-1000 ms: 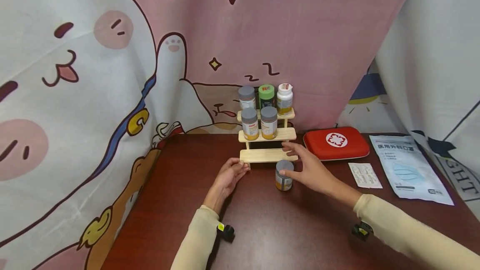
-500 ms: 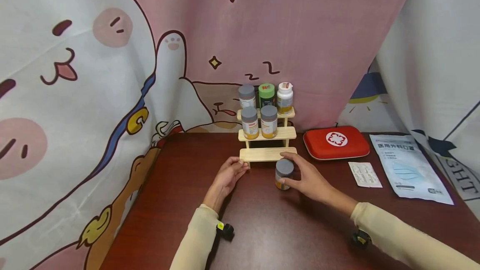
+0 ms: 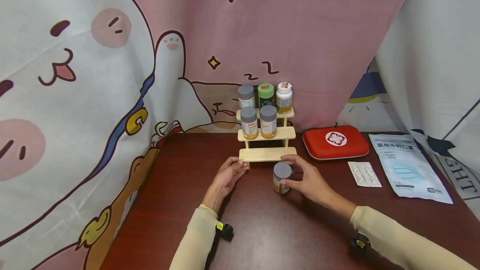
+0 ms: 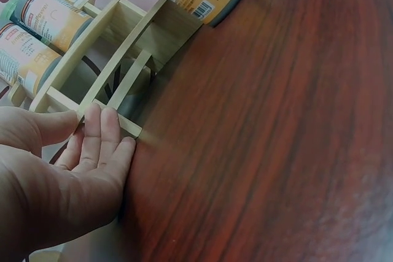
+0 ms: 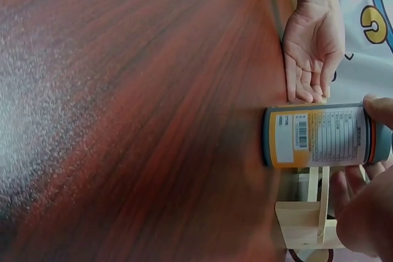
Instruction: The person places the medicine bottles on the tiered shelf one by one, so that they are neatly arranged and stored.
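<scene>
In the head view my right hand [image 3: 313, 181] holds a grey-lidded supplement jar [image 3: 282, 178] in front of a three-tier wooden display stand [image 3: 268, 154]. The right wrist view shows thumb and fingers around the lid end of this jar [image 5: 316, 136], whose label is orange and white with a barcode. At the stand's lower left corner, my left hand [image 3: 228, 177] pinches the end of the bottom tier, thumb above and fingers against the leg, as the left wrist view of that hand [image 4: 80, 170] shows. Nothing stands on the bottom tier.
Two grey-lidded jars [image 3: 258, 122] stand on the middle tier. Behind them on the top tier are a grey-lidded jar [image 3: 246, 96], a green-lidded jar [image 3: 266, 94] and a white bottle [image 3: 284, 97]. To the right lie a red first-aid case [image 3: 335, 143], a blister pack [image 3: 364, 174] and a mask packet [image 3: 408, 168].
My right fingers have closed around the jar, which has since shifted slightly left and toward me. The left hand stays at the stand's corner.
</scene>
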`<action>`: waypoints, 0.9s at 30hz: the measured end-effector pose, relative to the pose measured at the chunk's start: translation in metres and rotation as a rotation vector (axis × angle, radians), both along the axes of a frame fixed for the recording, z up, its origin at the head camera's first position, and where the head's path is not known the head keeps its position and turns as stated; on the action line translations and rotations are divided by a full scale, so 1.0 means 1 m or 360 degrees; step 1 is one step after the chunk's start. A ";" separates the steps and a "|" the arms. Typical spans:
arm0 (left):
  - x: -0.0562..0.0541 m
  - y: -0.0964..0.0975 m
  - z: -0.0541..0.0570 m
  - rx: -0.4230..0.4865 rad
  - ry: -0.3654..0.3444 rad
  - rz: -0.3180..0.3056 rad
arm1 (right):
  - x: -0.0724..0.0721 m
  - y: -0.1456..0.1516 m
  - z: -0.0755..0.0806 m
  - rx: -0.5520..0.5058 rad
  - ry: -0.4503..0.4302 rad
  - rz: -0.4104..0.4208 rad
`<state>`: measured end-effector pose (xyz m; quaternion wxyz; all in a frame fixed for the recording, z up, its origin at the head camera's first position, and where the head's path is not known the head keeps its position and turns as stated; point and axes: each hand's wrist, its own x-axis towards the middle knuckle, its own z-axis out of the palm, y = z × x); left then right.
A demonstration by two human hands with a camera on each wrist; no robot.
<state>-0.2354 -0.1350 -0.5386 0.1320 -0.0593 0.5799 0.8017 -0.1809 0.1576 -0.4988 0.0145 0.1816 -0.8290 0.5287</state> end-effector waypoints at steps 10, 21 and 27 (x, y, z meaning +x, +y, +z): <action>0.000 0.000 0.000 0.0028 -0.0001 -0.0002 | -0.001 0.000 0.002 -0.0013 0.0020 -0.0035; -0.002 -0.001 -0.001 0.0045 -0.0006 -0.0011 | -0.009 0.000 0.024 -0.0003 0.0051 -0.0056; -0.001 0.000 -0.001 0.0065 -0.0008 0.0003 | -0.015 0.003 0.037 -0.0022 0.0053 -0.0078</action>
